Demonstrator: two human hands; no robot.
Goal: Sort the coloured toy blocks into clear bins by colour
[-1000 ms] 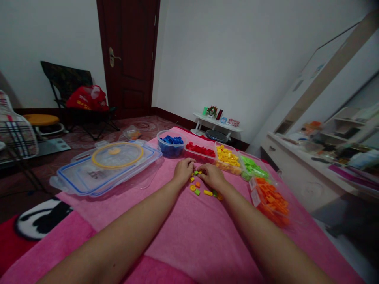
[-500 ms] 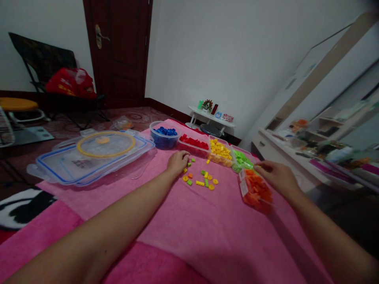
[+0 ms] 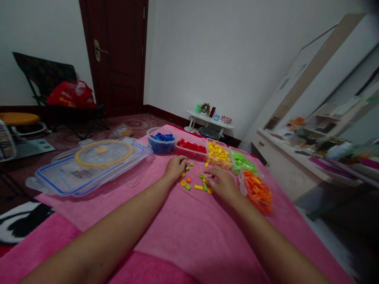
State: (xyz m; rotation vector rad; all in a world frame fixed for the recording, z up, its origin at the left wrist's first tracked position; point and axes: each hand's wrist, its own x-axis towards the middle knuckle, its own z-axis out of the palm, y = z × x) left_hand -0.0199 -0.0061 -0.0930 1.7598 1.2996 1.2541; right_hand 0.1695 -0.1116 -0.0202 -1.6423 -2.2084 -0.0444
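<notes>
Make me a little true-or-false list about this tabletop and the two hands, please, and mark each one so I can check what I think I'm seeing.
1. The blue pieces are in a round tub. True.
2. The left hand is inside the round tub. False: it is by the loose pieces on the pink cloth.
3. The right hand is also by the loose pieces. True.
4. All the loose pieces are blue. False: they are green, yellow and orange.
5. The red pieces are boxed between the green and the orange ones. False: their box stands between the blue pieces and the yellow pieces.
6. A lid with a yellow ring lies on a blue-edged lid. True.
</notes>
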